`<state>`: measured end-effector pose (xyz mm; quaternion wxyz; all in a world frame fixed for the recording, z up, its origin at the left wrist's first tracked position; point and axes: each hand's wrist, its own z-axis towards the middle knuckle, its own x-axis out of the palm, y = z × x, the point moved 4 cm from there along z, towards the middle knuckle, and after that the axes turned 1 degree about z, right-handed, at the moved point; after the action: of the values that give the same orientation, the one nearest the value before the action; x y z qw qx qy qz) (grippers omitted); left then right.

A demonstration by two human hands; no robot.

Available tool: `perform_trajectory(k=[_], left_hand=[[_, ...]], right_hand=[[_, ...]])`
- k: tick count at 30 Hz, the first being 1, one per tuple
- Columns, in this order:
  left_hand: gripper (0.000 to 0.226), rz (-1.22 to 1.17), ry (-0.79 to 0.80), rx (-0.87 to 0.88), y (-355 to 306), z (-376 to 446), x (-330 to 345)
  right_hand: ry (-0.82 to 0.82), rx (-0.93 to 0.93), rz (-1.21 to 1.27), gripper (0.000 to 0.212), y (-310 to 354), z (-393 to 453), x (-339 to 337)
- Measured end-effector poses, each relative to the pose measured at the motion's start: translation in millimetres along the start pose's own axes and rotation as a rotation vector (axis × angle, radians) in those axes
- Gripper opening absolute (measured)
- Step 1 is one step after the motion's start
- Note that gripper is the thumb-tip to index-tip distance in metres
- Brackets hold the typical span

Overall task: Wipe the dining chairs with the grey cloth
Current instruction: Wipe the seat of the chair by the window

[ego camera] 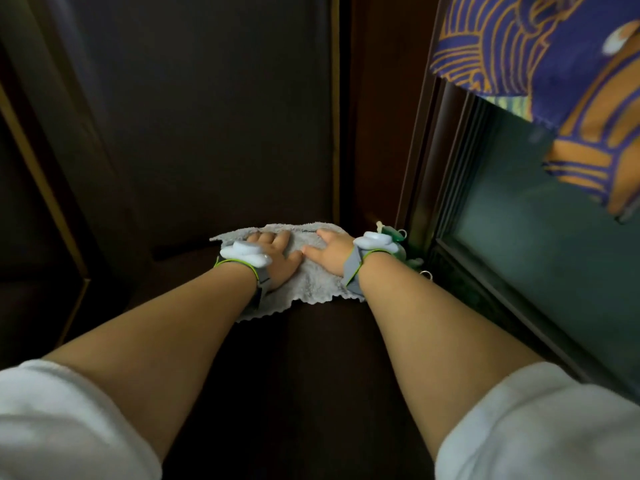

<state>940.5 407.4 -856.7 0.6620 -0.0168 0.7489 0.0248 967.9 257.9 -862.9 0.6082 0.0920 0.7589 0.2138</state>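
The dark dining chair (311, 358) fills the middle of the view, its seat running from the near edge up to the tall backrest (221, 126), which rises dark and flat beyond the hands. To the right of the chair stands a dark-framed glass panel (540, 237), and above it hangs a purple cloth with orange wave lines (540, 46), draped over the panel's top corner. Both forearms reach forward over the seat, white rolled sleeves (62, 420) at the near edge.

And there's the grey cloth (311, 278), spread flat on the seat at its far edge, right where seat meets backrest, its scalloped hem towards the near side. The left hand (277, 261) lies palm down on the cloth's left half, fingers straight and spread, pressing it flat, nothing gripped. The right hand (329, 254) lies palm down on the right half, fingers extended towards the left hand, likewise flat and loose on the fabric. The two hands sit close together, thumbs nearly meeting.

Each wrist carries a pale tracker on a grey strap, left one (246, 254) and right one (375, 242). Just past the right wrist, at the seat's far right corner, a small green object (398, 237) with metal rings pokes out; what it is I cannot tell.
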Motion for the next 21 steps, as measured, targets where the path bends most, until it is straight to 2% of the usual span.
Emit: perform_trajectory(k=[5,8,10,13,17,18,21], left_hand=[[0.066,-0.002,-0.039,0.048,-9,-17,-1],[0.068,-0.003,-0.062,0.061,-6,-15,1],[0.071,0.007,-0.068,0.070,-5,-8,-1],[0.082,-0.017,-0.075,0.071,-9,4,0],[0.092,-0.004,-0.058,0.115,-8,33,10],[0.089,-0.025,-0.046,0.127,-10,31,11],[0.060,-0.062,-0.069,0.038,-15,14,-5]], right_hand=[[-0.058,0.045,0.093,0.086,-3,-1,-4],[-0.152,0.105,-0.055,0.089,-7,1,-4],[-0.102,0.128,-0.080,0.093,-7,7,-1],[0.002,0.143,0.017,0.096,-7,26,8],[-0.003,0.165,0.088,0.101,-6,39,8],[-0.021,0.181,0.086,0.100,-5,37,7],[-0.010,0.145,0.066,0.081,-2,34,6]])
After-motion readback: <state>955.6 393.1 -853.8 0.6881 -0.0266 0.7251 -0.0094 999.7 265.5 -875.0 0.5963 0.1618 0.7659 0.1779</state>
